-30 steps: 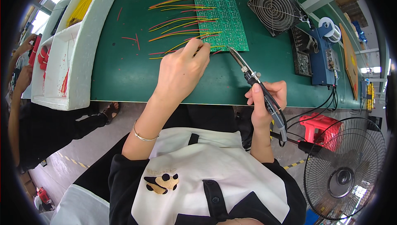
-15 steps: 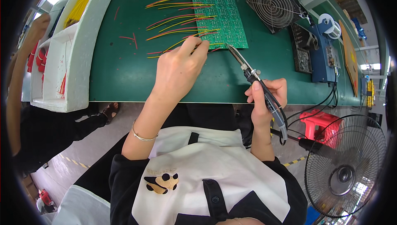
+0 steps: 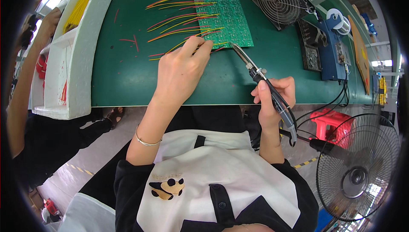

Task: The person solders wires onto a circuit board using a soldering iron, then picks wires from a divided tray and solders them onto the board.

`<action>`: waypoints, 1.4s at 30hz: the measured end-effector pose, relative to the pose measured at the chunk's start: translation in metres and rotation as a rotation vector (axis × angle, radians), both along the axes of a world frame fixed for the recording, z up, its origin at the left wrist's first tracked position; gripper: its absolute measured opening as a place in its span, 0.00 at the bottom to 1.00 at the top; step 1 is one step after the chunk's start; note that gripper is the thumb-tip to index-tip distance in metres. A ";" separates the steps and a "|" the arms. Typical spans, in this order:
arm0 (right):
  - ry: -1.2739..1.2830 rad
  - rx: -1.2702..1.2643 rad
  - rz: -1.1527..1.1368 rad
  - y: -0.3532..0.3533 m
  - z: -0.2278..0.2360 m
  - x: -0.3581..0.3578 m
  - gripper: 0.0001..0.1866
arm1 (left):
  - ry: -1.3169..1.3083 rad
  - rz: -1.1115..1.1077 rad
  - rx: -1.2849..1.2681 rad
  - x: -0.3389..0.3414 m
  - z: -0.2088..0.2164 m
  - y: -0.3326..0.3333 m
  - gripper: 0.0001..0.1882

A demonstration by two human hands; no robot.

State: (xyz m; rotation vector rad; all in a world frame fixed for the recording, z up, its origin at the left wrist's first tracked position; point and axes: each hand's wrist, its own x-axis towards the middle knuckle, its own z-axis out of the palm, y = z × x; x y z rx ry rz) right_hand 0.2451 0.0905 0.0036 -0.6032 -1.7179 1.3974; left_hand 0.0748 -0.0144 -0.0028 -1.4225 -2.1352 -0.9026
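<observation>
My right hand (image 3: 272, 100) grips a soldering iron (image 3: 266, 78) with a grey and black handle. Its metal tip meets the lower edge of a green circuit board panel (image 3: 232, 14), at the end of a yellow wire (image 3: 220, 44). That wire comes out from between the pinched thumb and finger of my left hand (image 3: 183, 63), just below the panel's left corner. Several red and yellow wires (image 3: 174, 18) fan out to the left from the panel. My left fingers hide part of the lowest wires.
On the left, a white foam box (image 3: 79, 61) holds yellow wires (image 3: 81, 8) and red ones. Another person's hand (image 3: 52, 18) is at its far side. A square fan (image 3: 279, 1), a blue soldering station (image 3: 332, 53) and a solder spool (image 3: 339, 21) stand right. Below is a round fan (image 3: 355, 176).
The view has shifted slightly. My hands, the soldering iron and the wire keep nearly the same place on the panel. The other person's hand has moved in closer to the foam box.
</observation>
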 end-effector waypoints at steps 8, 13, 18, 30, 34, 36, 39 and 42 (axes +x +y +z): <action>-0.003 0.018 0.009 0.001 0.001 -0.002 0.11 | -0.015 -0.005 0.012 0.000 0.001 0.000 0.09; 0.000 0.051 0.002 0.001 -0.001 -0.004 0.10 | -0.015 -0.004 0.014 0.000 0.000 0.001 0.08; -0.004 0.093 -0.014 0.001 -0.002 -0.004 0.10 | 0.041 -0.028 0.049 -0.002 -0.003 0.003 0.07; 0.022 0.008 -0.003 0.002 -0.001 0.000 0.11 | 0.057 -0.007 0.039 -0.002 -0.002 0.004 0.08; 0.015 0.014 0.012 0.002 -0.001 0.000 0.11 | 0.090 0.004 0.036 -0.004 -0.003 0.004 0.09; 0.011 0.015 0.008 0.002 -0.001 -0.001 0.11 | 0.096 0.008 0.026 -0.004 -0.002 0.003 0.09; 0.004 0.013 0.012 0.002 -0.001 -0.002 0.11 | 0.100 0.012 0.015 -0.004 -0.003 0.002 0.09; 0.017 0.002 0.028 0.002 -0.001 0.000 0.11 | 0.114 0.012 0.022 -0.003 -0.002 0.003 0.09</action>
